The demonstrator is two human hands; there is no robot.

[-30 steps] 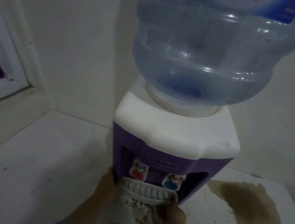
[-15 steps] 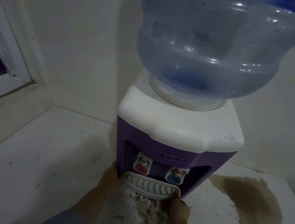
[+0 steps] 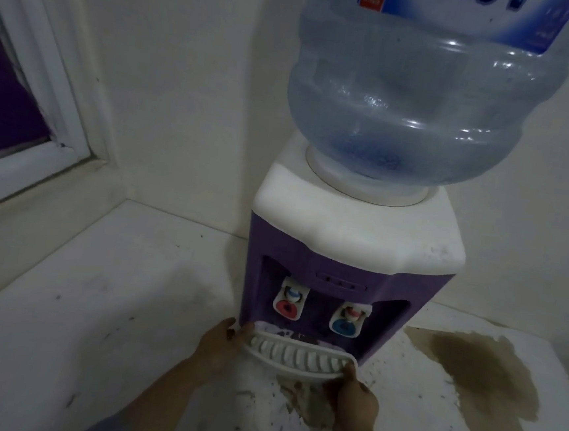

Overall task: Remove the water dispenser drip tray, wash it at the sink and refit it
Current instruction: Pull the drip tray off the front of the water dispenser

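Note:
A purple water dispenser [image 3: 322,277] with a white top stands on a white counter [image 3: 78,317] in a corner. A large clear blue water bottle [image 3: 410,99] sits upside down on it. Below the red tap [image 3: 289,301] and the blue tap [image 3: 346,320], the white slatted drip tray [image 3: 298,355] sticks out of the front recess. My left hand [image 3: 221,347] grips the tray's left end. My right hand [image 3: 354,398] grips its right front corner. A dark gap shows behind the tray.
A brown stain [image 3: 482,377] spreads over the counter to the right of the dispenser. Dirt and flaked paint [image 3: 297,405] lie in front of it. A white window frame [image 3: 44,118] and sill are at the left, with walls close behind.
Both hands have kept their hold on the tray. The tray now sticks out farther from the dispenser's front. The view has shifted, so the dispenser sits a little lower and to the right.

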